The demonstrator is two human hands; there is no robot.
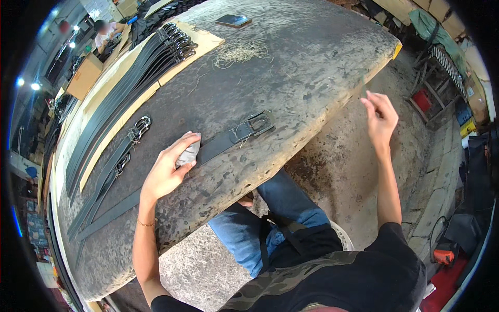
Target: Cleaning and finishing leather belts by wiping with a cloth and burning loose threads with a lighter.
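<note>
My left hand (167, 169) presses a small grey cloth (188, 154) onto a black leather belt (218, 145) that lies across the worn grey table (291, 57). The belt's metal buckle (258, 125) sits near the table's front edge. My right hand (380, 117) is raised off the table to the right, over the floor, fingers pinched together near a thin thread that is hard to make out.
Two more belts (117, 166) lie left of my hand. A row of several black belts (138, 78) rests on cardboard at the back left. A phone (233, 21) and a tuft of loose fibres (240, 52) lie farther back. Another person sits at the far left corner.
</note>
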